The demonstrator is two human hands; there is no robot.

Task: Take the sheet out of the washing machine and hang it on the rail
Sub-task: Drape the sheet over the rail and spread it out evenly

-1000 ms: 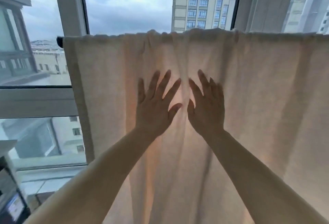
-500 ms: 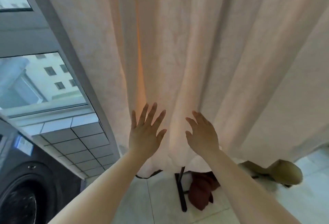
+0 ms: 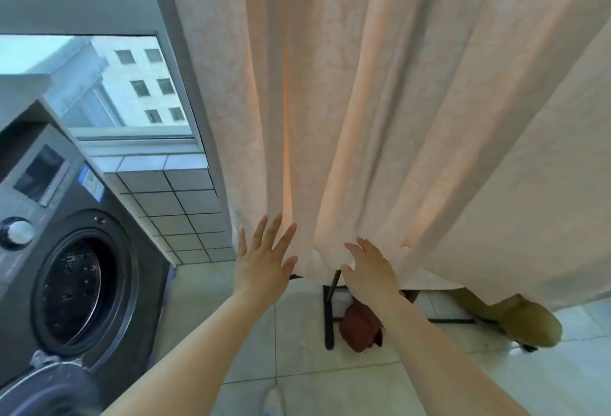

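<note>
The sheet [image 3: 380, 111] hangs down above both hands (its rail is out of view). The left hand [image 3: 263, 258] and right hand [image 3: 372, 271] press flat, fingers straight, near its lower edge; only smoothing seems left.

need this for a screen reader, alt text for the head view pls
Two open hands, left and right, press flat on the lower part of a hanging peach sheet; a dark washing machine stands open at left.

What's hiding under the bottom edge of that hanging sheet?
Below the sheet's hem show a dark stand leg, a reddish-brown bundle and a tan object on the floor tiles. The sheet covers everything higher behind it.
</note>
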